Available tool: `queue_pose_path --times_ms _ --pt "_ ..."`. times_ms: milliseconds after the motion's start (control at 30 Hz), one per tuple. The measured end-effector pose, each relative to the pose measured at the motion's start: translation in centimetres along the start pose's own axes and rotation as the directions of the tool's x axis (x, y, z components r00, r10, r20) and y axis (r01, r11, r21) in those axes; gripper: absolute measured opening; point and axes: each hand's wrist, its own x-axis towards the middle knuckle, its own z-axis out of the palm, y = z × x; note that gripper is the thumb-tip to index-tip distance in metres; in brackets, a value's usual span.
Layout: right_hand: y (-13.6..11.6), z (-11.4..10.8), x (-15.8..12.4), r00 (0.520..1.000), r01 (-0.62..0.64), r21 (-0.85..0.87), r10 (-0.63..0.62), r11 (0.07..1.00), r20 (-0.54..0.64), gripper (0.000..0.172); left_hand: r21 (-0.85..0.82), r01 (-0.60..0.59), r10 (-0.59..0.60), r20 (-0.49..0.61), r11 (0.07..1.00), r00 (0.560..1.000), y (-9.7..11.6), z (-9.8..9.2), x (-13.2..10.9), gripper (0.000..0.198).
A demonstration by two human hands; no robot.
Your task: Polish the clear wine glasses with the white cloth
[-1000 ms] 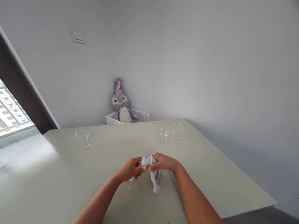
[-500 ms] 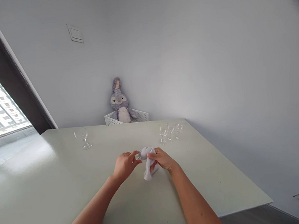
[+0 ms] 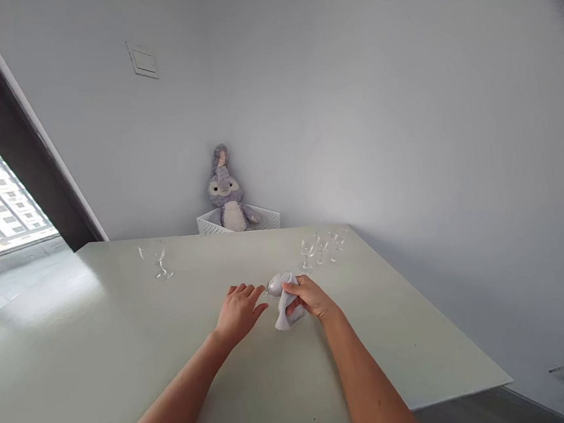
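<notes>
A white cloth (image 3: 289, 306) is gripped in my right hand (image 3: 312, 296), partly stuffed into the bowl of a small stemmed glass (image 3: 273, 286). The glass lies on its side in the air above the table, its stem end pointing left. My left hand (image 3: 241, 312) is beside that end, palm down, with thumb and fingers apart. Whether a fingertip still touches the foot is hard to tell. Part of the bowl is hidden by the cloth and my right fingers.
Three clear stemmed glasses stand in a row at the back right, the nearest glass (image 3: 306, 252) being leftmost. A larger stemmed glass (image 3: 162, 274) stands at the back left. Behind the pale table (image 3: 141, 355) are a white basket (image 3: 267, 219) and a plush rabbit (image 3: 233, 212).
My left fingers have loosened from the glass's stem end and spread. The glass and cloth in my right hand have shifted slightly right and up.
</notes>
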Motion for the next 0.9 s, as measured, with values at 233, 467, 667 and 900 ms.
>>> queue_pose_path --times_ms 233,467,667,900 --pt "-1.2 -0.4 -1.7 0.966 0.048 -0.171 -0.002 0.984 0.259 0.031 -0.596 0.411 -0.021 0.551 0.690 0.834 -0.4 -0.9 0.1 0.039" --pt "-1.1 -1.1 -1.6 0.963 0.088 -0.205 -0.030 0.975 0.268 0.031 -0.734 0.495 0.112 0.604 0.465 0.789 -0.5 -0.6 0.0 0.041" --pt "-1.2 -1.2 -1.6 0.957 0.142 -0.209 -0.080 0.968 0.278 0.032 -0.733 0.535 0.149 0.637 0.420 0.757 -1.0 -1.5 0.1 0.034" --pt "-1.3 -2.2 -1.3 0.965 0.255 -0.179 -0.238 0.950 0.112 0.033 -0.676 0.535 0.045 0.640 0.507 0.767 -2.6 -2.8 0.5 0.036"
